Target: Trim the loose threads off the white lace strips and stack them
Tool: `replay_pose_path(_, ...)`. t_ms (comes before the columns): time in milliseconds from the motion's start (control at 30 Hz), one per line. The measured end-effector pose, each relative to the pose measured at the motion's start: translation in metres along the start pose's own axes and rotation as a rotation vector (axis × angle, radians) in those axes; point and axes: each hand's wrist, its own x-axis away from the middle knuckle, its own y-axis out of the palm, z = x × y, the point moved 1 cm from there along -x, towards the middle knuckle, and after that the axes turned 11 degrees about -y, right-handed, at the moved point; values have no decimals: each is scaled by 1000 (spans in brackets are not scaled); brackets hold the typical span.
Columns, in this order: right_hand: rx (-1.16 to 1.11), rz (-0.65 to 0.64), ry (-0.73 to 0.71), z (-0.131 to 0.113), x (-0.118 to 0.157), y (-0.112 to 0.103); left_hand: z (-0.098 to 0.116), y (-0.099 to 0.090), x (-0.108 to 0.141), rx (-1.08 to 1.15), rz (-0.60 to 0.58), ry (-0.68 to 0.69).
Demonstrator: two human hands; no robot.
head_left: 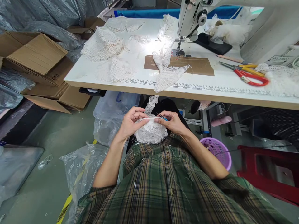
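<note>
Your left hand (133, 122) and right hand (173, 122) pinch the white lace (151, 132), its edge running sideways between them (the small snips (165, 119) sit at the right).

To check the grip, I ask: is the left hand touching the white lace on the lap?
Touching. The head view shows the left hand with its thumb on the upper edge of the white lace.

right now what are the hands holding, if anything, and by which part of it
The left hand and right hand pinch white lace at its upper edge. The right hand also holds a small blue tool, its grip partly hidden.
</note>
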Motion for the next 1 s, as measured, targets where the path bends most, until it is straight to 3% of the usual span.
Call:
replay_pose_path(133,7,-13,19,-4,4,0,0,-1,5,-77,26,29)
replay_pose_path(367,19,-152,69,-11,32,6,8,-2,24,-333,-9,99)
replay_pose_path(433,137,-109,19,-5,35,3,4,-2,18,-353,19,137)
replay_pose_path(567,527,120,-132,8,26,-13,-13,0,-12,-383,173,218)
replay_pose_path(667,623,216,-229,10,8,-21,-25,2,-40,-343,297,188)
replay_pose_path(800,628,285,-307,8,-22,-17,-26,8,-60,-250,274,112)
replay_pose_path(1000,769,334,-385,16,-41,1,-18,9,-53,-187,197,99)
